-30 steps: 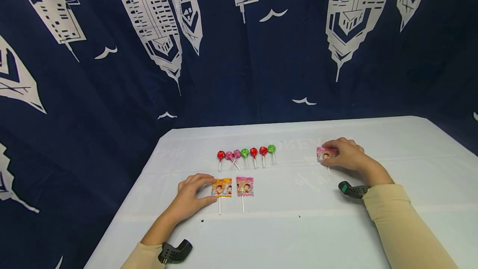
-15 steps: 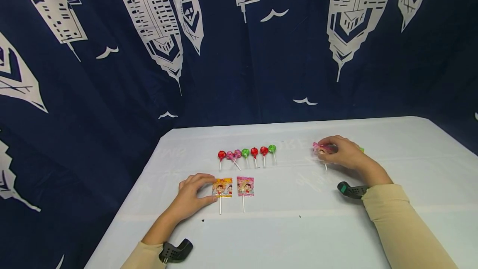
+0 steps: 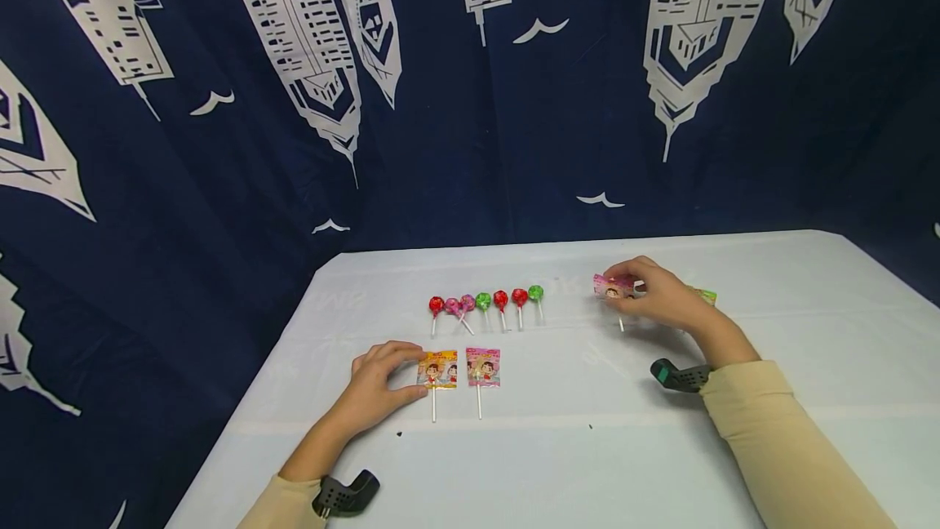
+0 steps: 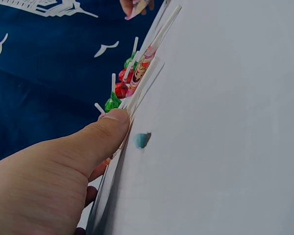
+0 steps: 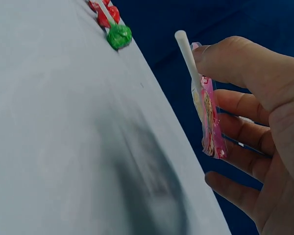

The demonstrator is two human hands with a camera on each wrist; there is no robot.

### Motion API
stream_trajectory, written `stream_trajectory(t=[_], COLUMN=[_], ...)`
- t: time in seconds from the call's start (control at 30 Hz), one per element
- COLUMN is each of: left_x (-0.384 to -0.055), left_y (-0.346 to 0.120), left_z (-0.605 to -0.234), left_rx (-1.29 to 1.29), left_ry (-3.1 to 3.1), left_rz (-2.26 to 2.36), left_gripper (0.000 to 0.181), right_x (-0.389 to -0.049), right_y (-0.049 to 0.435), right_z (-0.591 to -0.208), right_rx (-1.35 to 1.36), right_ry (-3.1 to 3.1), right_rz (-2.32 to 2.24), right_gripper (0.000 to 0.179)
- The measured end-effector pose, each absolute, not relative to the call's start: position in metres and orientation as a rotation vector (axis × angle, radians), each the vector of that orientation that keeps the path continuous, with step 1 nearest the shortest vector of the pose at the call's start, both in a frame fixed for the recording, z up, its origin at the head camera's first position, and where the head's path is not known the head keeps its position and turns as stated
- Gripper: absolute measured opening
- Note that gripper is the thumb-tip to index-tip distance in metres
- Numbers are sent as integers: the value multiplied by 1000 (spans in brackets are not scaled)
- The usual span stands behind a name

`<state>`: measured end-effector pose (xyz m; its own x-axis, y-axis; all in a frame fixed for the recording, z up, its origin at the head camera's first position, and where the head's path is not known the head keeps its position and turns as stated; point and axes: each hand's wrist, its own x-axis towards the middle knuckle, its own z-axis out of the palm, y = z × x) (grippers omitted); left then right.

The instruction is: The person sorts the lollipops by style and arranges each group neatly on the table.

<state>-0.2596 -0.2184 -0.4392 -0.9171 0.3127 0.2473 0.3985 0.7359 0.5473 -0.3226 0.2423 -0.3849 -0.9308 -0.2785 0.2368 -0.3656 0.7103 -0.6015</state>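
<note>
My right hand [image 3: 657, 294] pinches a flat pink-wrapped lollipop [image 3: 611, 286] above the table's right side; in the right wrist view, its white stick [image 5: 187, 55] lies by the thumb. My left hand [image 3: 382, 382] holds an orange-wrapped lollipop [image 3: 438, 369] by its left edge between thumb and fingers, on the table. In the left wrist view, the thumb [image 4: 105, 128] hides much of that lollipop. Just right of it lies another pink-wrapped lollipop [image 3: 483, 367], stick toward me. A green-wrapped piece [image 3: 707, 296] shows partly behind my right hand.
A row of round lollipops stretches behind the flat ones: red [image 3: 436, 305], pink [image 3: 452, 307] and green [image 3: 535, 292] among them, with two sticks crossed. The white table [image 3: 529, 472] ends at a dark blue curtain [image 3: 470, 170]. Small dark specks dot the cloth.
My right hand has lifted the pink-wrapped lollipop and carried it left, uncovering the green-wrapped piece behind the hand. My left hand has stayed on the orange-wrapped lollipop.
</note>
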Motion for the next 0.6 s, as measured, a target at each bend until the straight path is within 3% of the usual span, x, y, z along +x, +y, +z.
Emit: stream_trajectory(t=[0.6], left_x=[-260], left_y=[-219], left_z=[-440], left_rx=[-573], left_ry=[-2802], left_rz=[-914], left_gripper=[46], right_x=[-310], right_y=[182], right_z=[-374], right_rx=[767], right_ry=[-2776], right_rz=[875], right_gripper=[40])
